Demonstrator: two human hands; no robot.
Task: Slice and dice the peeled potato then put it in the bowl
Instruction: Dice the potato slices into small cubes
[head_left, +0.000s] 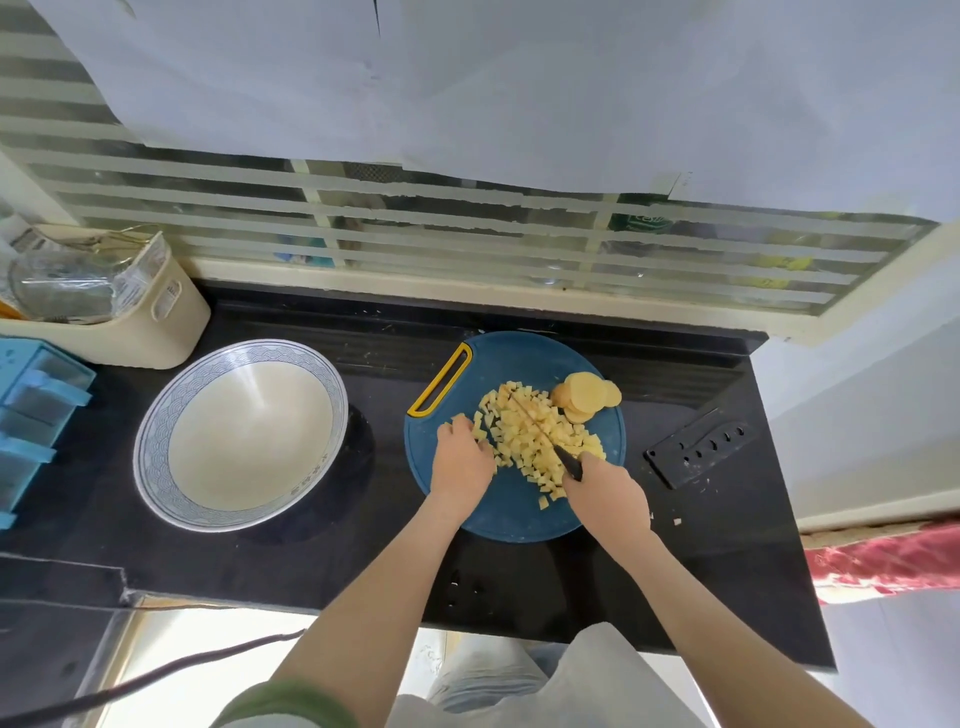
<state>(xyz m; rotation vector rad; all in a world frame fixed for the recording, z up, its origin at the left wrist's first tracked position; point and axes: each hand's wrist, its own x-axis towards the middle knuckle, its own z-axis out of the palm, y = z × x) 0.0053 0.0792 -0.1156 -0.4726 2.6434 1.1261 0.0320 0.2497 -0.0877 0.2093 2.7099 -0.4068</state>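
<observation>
One knife in right hand

Your right hand hides the knife handle, and the left edge cuts off the blue drawers.

Black stone countertop, running along the foot of a window grille. Items standing directly on it, left to right:

- blue plastic drawer unit at the left edge
- cream storage basket at the back left, against the sill
- large white bowl with a blue patterned rim, just in front of the basket
- round blue cutting board, centre, near the bowl but apart from it
- black knife sheath, right of the board

Two small potato bits lie loose on the stone beside the board's right edge
</observation>
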